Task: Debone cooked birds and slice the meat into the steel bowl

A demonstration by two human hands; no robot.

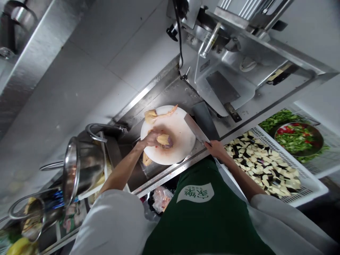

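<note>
My left hand (152, 137) is closed around a yellow-skinned piece of raw poultry (164, 139) on the round white cutting board (183, 148). My right hand (215, 148) grips a cleaver (195, 126) by its handle, with the blade over the board's right edge, apart from the meat. At the back of the board lies a second poultry piece (151, 116) with a long thin strip reaching to the right. Another yellowish piece (146, 159) lies at the board's lower left edge, beyond my left wrist.
A metal slicing machine (225, 53) stands back right, with another cleaver (223, 86) lying on it. To the right are a white crate of cut eggplant (261, 166) and a bowl of chopped greens and red pieces (297, 140). Steel pots (90, 159) stand left.
</note>
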